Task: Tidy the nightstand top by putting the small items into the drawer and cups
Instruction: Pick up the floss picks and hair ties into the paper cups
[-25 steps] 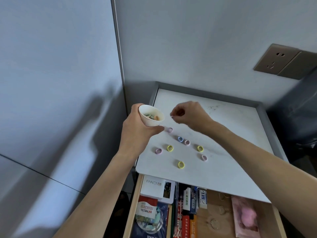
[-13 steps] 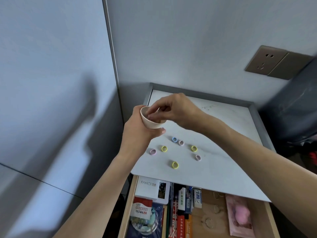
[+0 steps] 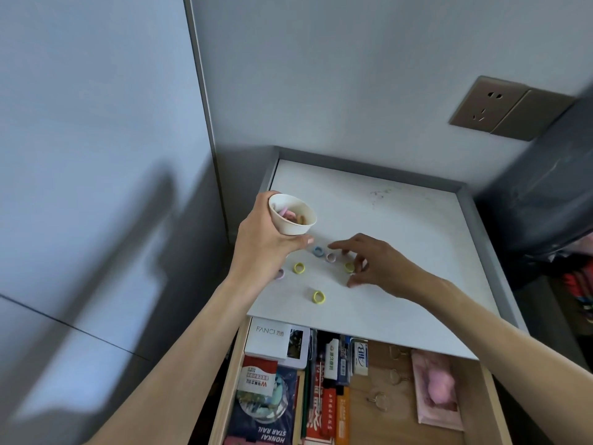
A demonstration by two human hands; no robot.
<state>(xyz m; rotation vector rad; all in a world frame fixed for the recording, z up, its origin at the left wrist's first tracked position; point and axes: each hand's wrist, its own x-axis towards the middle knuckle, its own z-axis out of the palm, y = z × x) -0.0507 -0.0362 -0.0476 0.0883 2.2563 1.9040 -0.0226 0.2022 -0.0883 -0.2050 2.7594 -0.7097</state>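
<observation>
**Asker:** What takes up most of your view?

**Me:** The white nightstand top (image 3: 401, 226). It has a raised grey lip along its back and right side. Its front edge overhangs the open drawer (image 3: 378, 379), which is packed with boxes and booklets. Behind the white paper cup (image 3: 290, 220), and out to its right, the top is bare as far as the lip.

**Asker:** And your hands?

**Me:** My left hand (image 3: 260, 248) grips the cup and holds it tilted above the top's left part, with the thumb curled under its base. There are small rings inside it. My right hand (image 3: 378, 261) hangs low to the right of the cup with its fingers spread, pinching nothing.

**Asker:** Where are the loose rings?

**Me:** All of them lie in front of the cup:

- The blue ring (image 3: 318, 251) lies just below the cup.
- The pink ring (image 3: 330, 257) is beside the blue one, at my forefinger's tip.
- One yellow ring (image 3: 349, 267) sits between my fingers and thumb; I cannot tell whether they touch it.
- A second yellow ring (image 3: 299, 268) lies near my left wrist.
- The lilac ring (image 3: 279, 273) is half hidden behind that wrist.
- The third yellow ring (image 3: 318, 297) lies nearest the front edge.
</observation>
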